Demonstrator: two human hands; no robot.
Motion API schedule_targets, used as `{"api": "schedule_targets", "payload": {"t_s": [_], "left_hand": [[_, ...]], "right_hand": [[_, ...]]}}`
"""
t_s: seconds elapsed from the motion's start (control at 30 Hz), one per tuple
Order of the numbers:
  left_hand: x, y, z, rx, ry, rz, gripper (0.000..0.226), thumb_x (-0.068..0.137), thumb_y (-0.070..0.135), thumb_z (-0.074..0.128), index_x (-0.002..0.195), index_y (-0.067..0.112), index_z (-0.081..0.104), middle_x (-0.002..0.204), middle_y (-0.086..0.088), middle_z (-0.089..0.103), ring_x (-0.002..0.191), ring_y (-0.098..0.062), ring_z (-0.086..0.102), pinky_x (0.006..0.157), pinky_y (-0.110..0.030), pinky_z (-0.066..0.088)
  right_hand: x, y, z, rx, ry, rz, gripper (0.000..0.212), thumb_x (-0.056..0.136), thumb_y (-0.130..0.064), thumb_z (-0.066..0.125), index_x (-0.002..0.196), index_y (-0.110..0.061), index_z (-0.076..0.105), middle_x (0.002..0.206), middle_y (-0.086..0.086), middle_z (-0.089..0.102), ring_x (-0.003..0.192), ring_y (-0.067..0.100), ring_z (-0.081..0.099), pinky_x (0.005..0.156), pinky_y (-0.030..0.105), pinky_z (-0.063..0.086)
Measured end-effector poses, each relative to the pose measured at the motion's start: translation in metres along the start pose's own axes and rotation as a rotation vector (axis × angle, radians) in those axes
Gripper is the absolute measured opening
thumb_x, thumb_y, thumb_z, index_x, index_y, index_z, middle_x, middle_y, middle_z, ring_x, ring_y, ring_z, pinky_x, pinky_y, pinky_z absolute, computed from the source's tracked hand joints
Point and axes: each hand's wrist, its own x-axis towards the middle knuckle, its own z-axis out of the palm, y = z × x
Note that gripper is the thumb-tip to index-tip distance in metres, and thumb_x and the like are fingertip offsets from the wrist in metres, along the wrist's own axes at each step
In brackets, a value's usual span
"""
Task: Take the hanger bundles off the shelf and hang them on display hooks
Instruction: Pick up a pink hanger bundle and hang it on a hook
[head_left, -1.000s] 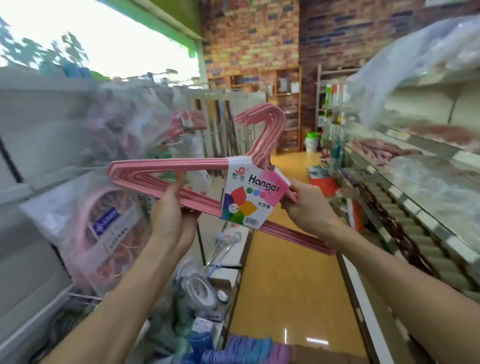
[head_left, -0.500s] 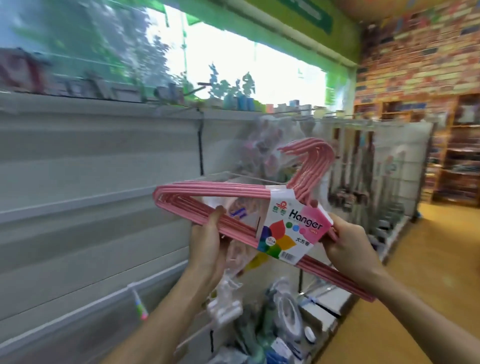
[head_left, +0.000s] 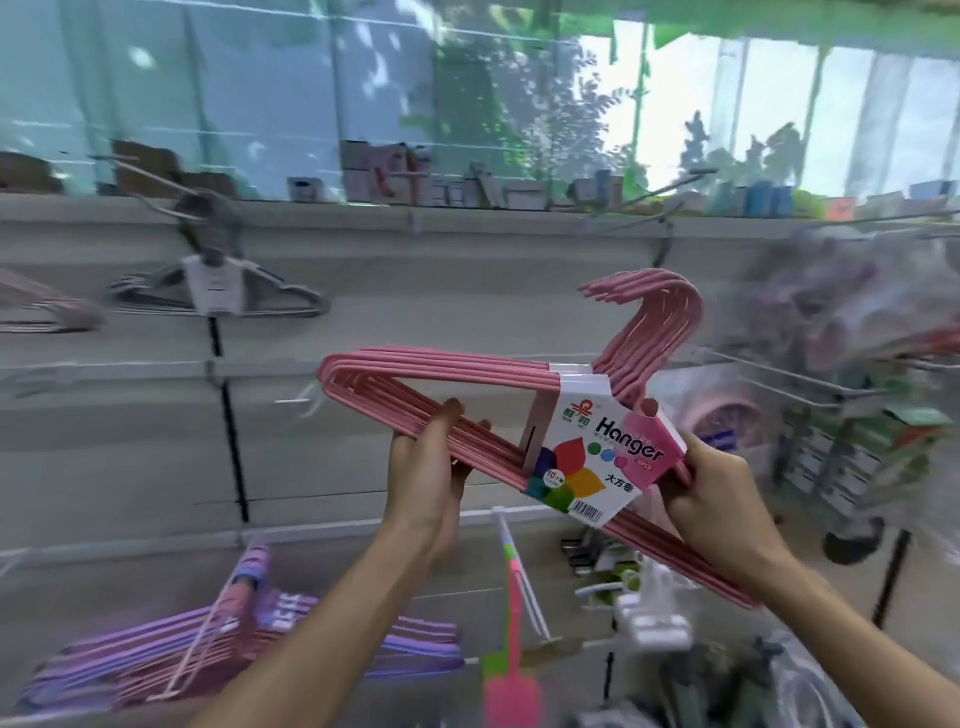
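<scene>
I hold a pink hanger bundle (head_left: 447, 371) with a white "Hanger" paper label (head_left: 597, 457) in front of a grey slatted display wall. My left hand (head_left: 434, 467) grips the lower bar left of the label. My right hand (head_left: 722, 499) grips the bundle just right of the label, below the curved hooks (head_left: 660, 322). A grey hanger bundle (head_left: 218, 291) hangs on a display hook (head_left: 150, 200) at the upper left. Another bare metal hook (head_left: 654, 195) juts from the wall above the pink bundle.
Purple and pink hanger bundles (head_left: 218, 654) hang at the lower left. A pink and green swatter (head_left: 511, 665) hangs low in the middle. Bagged goods (head_left: 852, 322) crowd the right. Small boxes (head_left: 395, 176) line the top ledge. Part of another bundle (head_left: 47, 312) shows at the far left.
My view has swung left from the aisle to face the display wall. The pink bundle stays in both hands and is now raised closer to the wall's hooks.
</scene>
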Motion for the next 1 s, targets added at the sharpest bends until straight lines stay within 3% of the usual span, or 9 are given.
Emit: {"api": "schedule_targets", "payload": {"t_s": [0.07, 0.2, 0.23, 0.33, 0.43, 0.57, 0.87, 1.0], "left_hand": [[0.0, 0.019, -0.023, 0.01, 0.041, 0.046, 0.003, 0.096, 0.006, 0.056, 0.099, 0.007, 0.057, 0.087, -0.013, 0.064, 0.099, -0.035, 0.062, 0.103, -0.057, 0.047], [-0.002, 0.06, -0.069, 0.01, 0.124, 0.129, 0.005, 0.096, 0.006, 0.055, 0.094, 0.01, 0.058, 0.092, -0.015, 0.064, 0.101, -0.038, 0.061, 0.104, -0.058, 0.046], [-0.003, 0.071, -0.081, 0.006, 0.141, 0.149, 0.006, 0.096, 0.006, 0.055, 0.094, 0.011, 0.057, 0.091, -0.014, 0.064, 0.101, -0.038, 0.062, 0.103, -0.058, 0.046], [-0.005, 0.102, -0.121, 0.011, 0.197, 0.199, 0.004, 0.097, 0.006, 0.055, 0.098, 0.009, 0.057, 0.094, -0.016, 0.064, 0.104, -0.038, 0.062, 0.103, -0.057, 0.047], [-0.008, 0.137, -0.163, 0.037, 0.255, 0.243, 0.005, 0.096, 0.005, 0.055, 0.1, 0.005, 0.058, 0.099, -0.019, 0.062, 0.102, -0.037, 0.061, 0.105, -0.057, 0.046], [-0.017, 0.19, -0.219, 0.038, 0.31, 0.308, 0.004, 0.095, 0.003, 0.055, 0.095, 0.006, 0.058, 0.092, -0.017, 0.062, 0.098, -0.035, 0.06, 0.104, -0.057, 0.045], [-0.031, 0.312, -0.36, 0.061, 0.394, 0.436, 0.012, 0.095, 0.003, 0.055, 0.087, 0.01, 0.06, 0.086, -0.013, 0.064, 0.101, -0.038, 0.058, 0.104, -0.057, 0.045], [-0.039, 0.355, -0.417, 0.056, 0.46, 0.455, 0.016, 0.096, 0.005, 0.054, 0.083, 0.007, 0.061, 0.086, -0.017, 0.065, 0.098, -0.039, 0.06, 0.101, -0.056, 0.046]], "right_hand": [[0.006, -0.023, 0.018, 0.043, -0.028, -0.033, 0.048, 0.088, 0.009, 0.062, 0.13, -0.013, 0.065, 0.092, -0.001, 0.072, 0.068, 0.006, 0.059, 0.058, 0.002, 0.041], [0.015, -0.072, 0.056, 0.126, -0.06, -0.106, 0.05, 0.088, 0.01, 0.061, 0.131, -0.016, 0.065, 0.077, -0.014, 0.064, 0.06, -0.019, 0.055, 0.056, 0.002, 0.039], [0.017, -0.084, 0.066, 0.139, -0.072, -0.12, 0.048, 0.088, 0.009, 0.06, 0.129, -0.015, 0.067, 0.071, -0.019, 0.061, 0.058, -0.018, 0.054, 0.054, 0.004, 0.039], [0.023, -0.121, 0.096, 0.168, -0.103, -0.172, 0.042, 0.089, 0.007, 0.06, 0.123, -0.015, 0.07, 0.064, -0.026, 0.059, 0.056, -0.002, 0.058, 0.051, 0.013, 0.042], [0.026, -0.164, 0.13, 0.209, -0.134, -0.218, 0.039, 0.09, 0.007, 0.058, 0.121, -0.013, 0.07, 0.073, -0.007, 0.069, 0.058, 0.012, 0.06, 0.054, 0.025, 0.044], [0.024, -0.229, 0.178, 0.28, -0.173, -0.291, 0.035, 0.091, 0.006, 0.059, 0.118, -0.013, 0.071, 0.07, -0.014, 0.065, 0.059, 0.002, 0.06, 0.052, 0.015, 0.043], [0.014, -0.391, 0.284, 0.393, -0.236, -0.425, 0.026, 0.089, 0.008, 0.061, 0.106, -0.008, 0.072, 0.063, -0.035, 0.052, 0.058, -0.012, 0.057, 0.051, 0.008, 0.04], [0.01, -0.456, 0.326, 0.415, -0.246, -0.489, 0.019, 0.086, 0.005, 0.06, 0.087, -0.013, 0.067, 0.056, -0.022, 0.052, 0.054, 0.013, 0.054, 0.05, 0.026, 0.038]]}}
